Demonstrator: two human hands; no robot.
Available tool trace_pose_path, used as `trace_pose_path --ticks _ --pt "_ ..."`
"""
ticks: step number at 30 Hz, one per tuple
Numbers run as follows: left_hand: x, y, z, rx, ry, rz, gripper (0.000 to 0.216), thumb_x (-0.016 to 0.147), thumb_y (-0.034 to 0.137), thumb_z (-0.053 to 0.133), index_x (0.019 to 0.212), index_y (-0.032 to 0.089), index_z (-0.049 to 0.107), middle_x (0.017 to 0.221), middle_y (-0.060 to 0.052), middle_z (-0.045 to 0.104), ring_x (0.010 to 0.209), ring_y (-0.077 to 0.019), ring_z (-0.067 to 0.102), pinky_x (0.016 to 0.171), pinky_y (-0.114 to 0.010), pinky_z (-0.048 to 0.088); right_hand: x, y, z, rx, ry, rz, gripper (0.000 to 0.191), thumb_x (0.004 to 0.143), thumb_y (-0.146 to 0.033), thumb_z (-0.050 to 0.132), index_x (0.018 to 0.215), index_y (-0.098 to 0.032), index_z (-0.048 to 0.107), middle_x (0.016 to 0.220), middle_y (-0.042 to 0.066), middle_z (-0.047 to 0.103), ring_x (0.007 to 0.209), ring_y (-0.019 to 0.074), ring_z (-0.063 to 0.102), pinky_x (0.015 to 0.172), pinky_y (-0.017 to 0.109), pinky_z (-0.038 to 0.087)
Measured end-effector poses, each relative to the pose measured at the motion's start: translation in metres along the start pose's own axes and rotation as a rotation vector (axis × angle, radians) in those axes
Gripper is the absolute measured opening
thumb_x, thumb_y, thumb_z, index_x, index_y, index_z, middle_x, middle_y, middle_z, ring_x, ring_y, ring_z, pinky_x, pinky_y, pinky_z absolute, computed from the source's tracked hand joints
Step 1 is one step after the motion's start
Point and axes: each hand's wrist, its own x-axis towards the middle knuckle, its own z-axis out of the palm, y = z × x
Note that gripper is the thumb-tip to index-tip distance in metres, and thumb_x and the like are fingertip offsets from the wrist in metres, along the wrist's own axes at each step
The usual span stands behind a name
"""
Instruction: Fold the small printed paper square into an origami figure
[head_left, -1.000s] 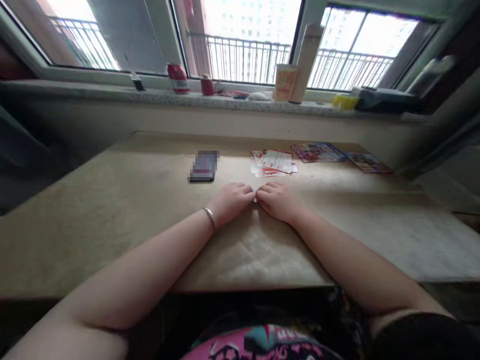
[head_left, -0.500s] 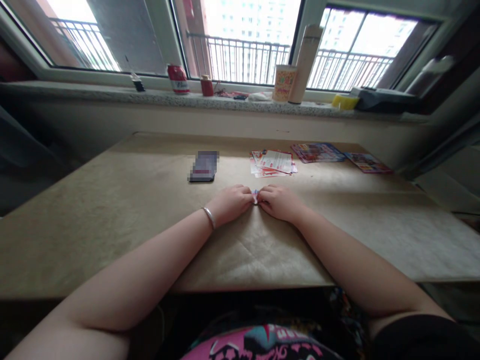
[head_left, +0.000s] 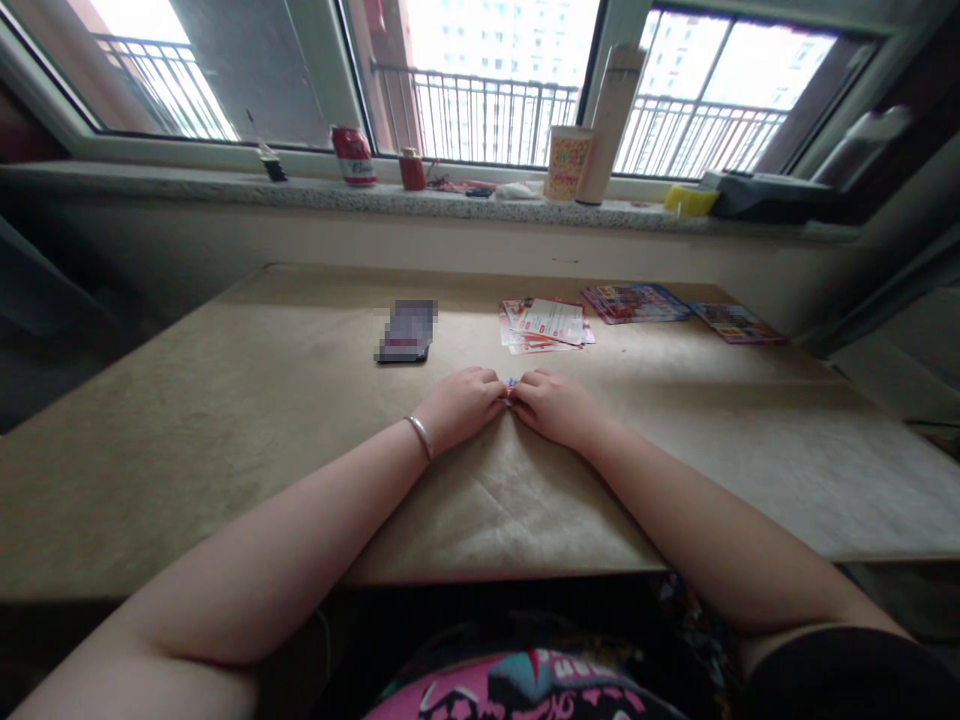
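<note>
My left hand (head_left: 459, 405) and my right hand (head_left: 555, 405) rest knuckles-up on the brown paper-covered table (head_left: 225, 420), fingertips meeting. Between them they pinch a small folded piece of printed paper (head_left: 511, 388), of which only a red, white and blue sliver shows. A silver bangle sits on my left wrist. Both hands have their fingers curled closed around the little paper.
A dark phone-like object (head_left: 407, 331) lies left of a pile of red-and-white leaflets (head_left: 546, 323); two more colourful leaflets (head_left: 636, 303) lie further right. The windowsill (head_left: 187, 190) behind carries a red can (head_left: 355, 157), a cup (head_left: 567, 163), a tall flask and other items.
Both hands stay together at the same spot; their fingers have shifted only slightly around the small paper.
</note>
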Motion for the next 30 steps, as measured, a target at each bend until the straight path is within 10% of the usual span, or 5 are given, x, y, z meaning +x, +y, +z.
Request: trace_pose_path --ticks 30 --pt "0.007 -0.001 0.011 -0.123 0.061 -0.064 0.015 0.085 0.024 0.052 0.08 0.017 0.064 0.086 -0.007 0.063 0.084 -0.0186 0.056 0.078 -0.03 0.046 0.008 0.006 0.014 0.268 0.097 0.092 0.015 0.083 -0.021 0.049 0.078 -0.018 0.062 0.08 0.005 0.06 0.079 0.0155 0.054 0.072 0.025 0.039"
